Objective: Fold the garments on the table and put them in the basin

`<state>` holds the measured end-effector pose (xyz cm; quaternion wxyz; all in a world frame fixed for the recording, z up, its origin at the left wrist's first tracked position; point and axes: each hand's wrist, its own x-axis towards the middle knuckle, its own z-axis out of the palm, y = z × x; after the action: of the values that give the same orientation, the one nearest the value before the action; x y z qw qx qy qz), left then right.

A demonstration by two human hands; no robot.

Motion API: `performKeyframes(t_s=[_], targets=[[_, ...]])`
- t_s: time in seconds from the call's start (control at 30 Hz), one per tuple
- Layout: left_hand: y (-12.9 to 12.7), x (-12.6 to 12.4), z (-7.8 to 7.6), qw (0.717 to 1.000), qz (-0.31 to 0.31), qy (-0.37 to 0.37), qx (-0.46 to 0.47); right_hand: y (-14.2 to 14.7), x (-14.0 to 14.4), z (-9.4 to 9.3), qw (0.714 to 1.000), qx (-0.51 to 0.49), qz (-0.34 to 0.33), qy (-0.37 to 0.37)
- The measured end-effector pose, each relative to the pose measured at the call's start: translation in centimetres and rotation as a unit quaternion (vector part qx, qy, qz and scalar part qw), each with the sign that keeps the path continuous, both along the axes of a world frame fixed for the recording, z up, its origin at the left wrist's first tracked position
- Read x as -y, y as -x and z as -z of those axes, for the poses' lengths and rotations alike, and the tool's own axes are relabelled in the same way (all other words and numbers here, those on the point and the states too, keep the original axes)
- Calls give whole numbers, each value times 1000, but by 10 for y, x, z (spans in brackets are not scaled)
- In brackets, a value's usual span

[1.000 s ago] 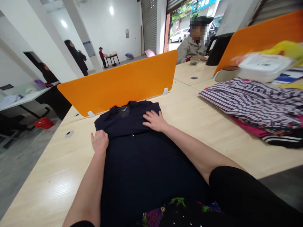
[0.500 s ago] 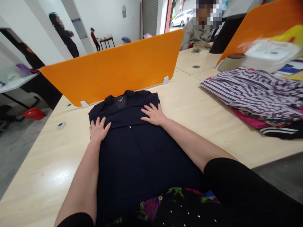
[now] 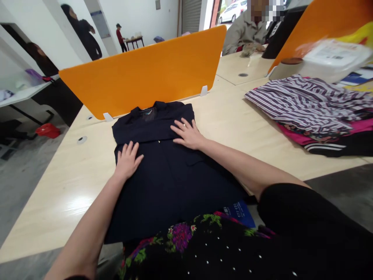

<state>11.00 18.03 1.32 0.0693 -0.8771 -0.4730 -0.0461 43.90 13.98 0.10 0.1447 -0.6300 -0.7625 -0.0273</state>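
A dark navy collared shirt (image 3: 163,179) lies spread on the pale wooden table, its collar toward the orange divider and its lower end at the near table edge. Flat on its left side, just below a fold line across the chest, rests my left hand (image 3: 127,160), fingers spread. My right hand (image 3: 188,134) lies flat on the upper right part of the shirt, fingers apart as well. Neither hand grips the cloth. Between them a small light spot shows at the middle of the fold line.
An orange divider (image 3: 142,74) stands behind the shirt. Folded clothes (image 3: 309,105), striped on top, lie to the right beside a clear plastic package (image 3: 335,58). A person (image 3: 246,31) sits across the table. A red bin (image 3: 48,130) is on the floor at left.
My left hand has slid down from the fold line onto the shirt's lower part. My right hand stays near the same place on the cloth. The shirt's lower end now shows near the table edge.
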Motion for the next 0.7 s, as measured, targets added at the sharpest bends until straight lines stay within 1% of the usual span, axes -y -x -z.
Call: performKeyframes(t_s=[0.07,0.13,0.2,0.27,0.33,0.4,0.47,0.53,0.6,0.7], targets=[[14,38,6,998,65,17,-20,9,30,6,998,13,-65,18],[26,65,10,994,105,11,-28,14,51,10,994,15,-93,50],[41,78,11,991,131,10,-20,12,62,8,993,1,-101,66],[64,82,7,987,156,20,-4,-3,70,3,992,-37,-107,54],[95,87,0,983,182,15,11,-30,87,-2,993,-89,-81,17],[132,97,-4,978,210,-6,8,-64,116,0,992,-122,-21,-19],[166,111,-6,970,242,-29,-22,-93,149,7,994,-108,27,-20],[187,122,-7,961,267,-52,-52,-108,177,17,997,-63,41,-2],[192,127,-9,955,281,-65,-73,-107,193,23,999,-24,16,18],[177,126,-15,954,282,-50,-91,-85,198,19,997,-5,-69,34]])
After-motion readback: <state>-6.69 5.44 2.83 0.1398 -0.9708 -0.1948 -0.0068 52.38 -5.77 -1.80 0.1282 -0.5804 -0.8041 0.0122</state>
